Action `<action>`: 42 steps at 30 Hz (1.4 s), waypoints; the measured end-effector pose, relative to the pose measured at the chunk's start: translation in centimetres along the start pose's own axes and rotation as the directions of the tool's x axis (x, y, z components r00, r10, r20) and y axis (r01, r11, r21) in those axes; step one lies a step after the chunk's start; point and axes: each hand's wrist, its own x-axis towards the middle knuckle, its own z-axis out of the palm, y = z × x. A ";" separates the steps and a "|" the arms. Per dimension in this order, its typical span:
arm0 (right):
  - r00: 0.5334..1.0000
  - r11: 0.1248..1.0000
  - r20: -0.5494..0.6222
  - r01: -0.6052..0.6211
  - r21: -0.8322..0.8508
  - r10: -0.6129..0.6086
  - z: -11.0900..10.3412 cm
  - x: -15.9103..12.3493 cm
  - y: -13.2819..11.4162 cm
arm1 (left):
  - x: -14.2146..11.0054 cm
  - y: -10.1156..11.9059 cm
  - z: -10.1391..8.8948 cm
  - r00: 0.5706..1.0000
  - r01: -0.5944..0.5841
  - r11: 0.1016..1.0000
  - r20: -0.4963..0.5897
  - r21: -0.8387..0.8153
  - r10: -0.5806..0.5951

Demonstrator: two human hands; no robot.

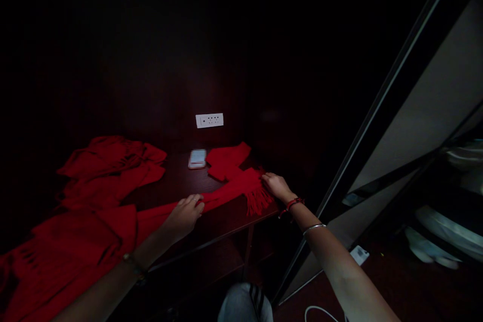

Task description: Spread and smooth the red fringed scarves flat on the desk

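A long red scarf (230, 190) lies stretched across the dark wooden shelf (181, 181), its fringe hanging near the front edge on the right. My right hand (277, 186) has its fingers closed on the fringed end. My left hand (188, 211) grips the scarf further left, fingers curled over it. More red cloth (113, 166) is heaped at the back left, and a wide red fringed piece (75, 246) spreads over the front left. Behind the scarf's right end rests another folded red piece (228, 161).
A small pale rectangular object (197, 158), blurred, lies on the shelf below a white wall socket (210, 120). To the right stands a sliding door or mirror panel with a metal edge (362, 141). On the floor are a white card-like item (359, 255) and a white cable (320, 309).
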 end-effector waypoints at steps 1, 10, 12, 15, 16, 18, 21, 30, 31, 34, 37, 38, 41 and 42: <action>1.000 1.000 0.003 0.008 -0.004 -0.008 0.2 -0.1 0.0 | 0.0 0.3 0.6 1.000 -0.003 1.000 -0.001 -0.001 0.003; 0.990 0.991 -0.091 0.118 0.064 -0.112 0.2 -0.2 0.0 | 1.6 -0.1 0.6 0.992 0.107 0.985 -0.049 -0.135 -0.114; 0.983 0.984 -0.099 0.159 0.077 -0.152 0.2 -0.1 0.0 | 2.1 -1.1 0.7 0.988 0.155 0.982 -0.008 -0.104 -0.157; 0.981 0.983 -0.101 0.171 0.073 -0.163 0.4 -0.1 0.0 | 2.5 -2.4 0.7 0.986 0.144 0.990 0.082 -0.016 -0.142; 0.982 0.983 -0.098 0.169 0.070 -0.162 0.5 -0.2 0.1 | 2.4 -2.7 0.5 0.987 0.134 0.991 0.087 -0.005 -0.133; 0.984 0.984 -0.087 0.165 0.067 -0.159 0.8 -0.3 0.2 | 2.0 -2.8 -0.1 0.992 0.115 0.993 0.043 -0.005 -0.115; 0.984 0.985 -0.092 0.157 0.072 -0.150 1.2 -0.4 0.3 | 0.9 -2.5 -0.6 0.999 0.043 0.999 -0.001 -0.021 -0.043; 0.983 0.987 -0.102 0.156 0.047 -0.150 1.3 -0.4 0.2 | -2.5 0.8 2.1 1.000 0.008 0.992 0.029 -0.123 -0.005; 0.984 0.987 -0.096 0.155 0.042 -0.151 1.2 -0.4 0.3 | -2.6 1.0 1.9 0.999 0.034 0.993 0.032 -0.116 -0.030; 0.987 0.989 -0.069 0.149 0.018 -0.147 0.7 -0.3 0.4 | -3.0 0.2 1.4 0.994 0.087 0.994 0.070 -0.069 -0.083; 0.992 0.993 -0.041 0.121 -0.010 -0.122 0.5 -0.4 0.5 | -4.0 -2.7 1.7 0.985 0.102 0.994 0.144 -0.045 -0.095; 0.993 0.993 -0.036 0.114 -0.015 -0.115 0.5 -0.4 0.6 | -4.6 -4.1 2.1 0.982 0.102 0.994 0.164 -0.037 -0.095; 0.993 0.994 -0.032 0.112 -0.016 -0.112 0.6 -0.5 0.4 | -6.5 -8.3 3.0 0.985 0.102 0.995 0.141 -0.004 -0.100; 0.993 0.993 -0.033 0.117 -0.013 -0.118 0.7 -0.5 0.3 | -7.1 -9.6 3.2 0.987 0.106 0.994 0.119 -0.011 -0.104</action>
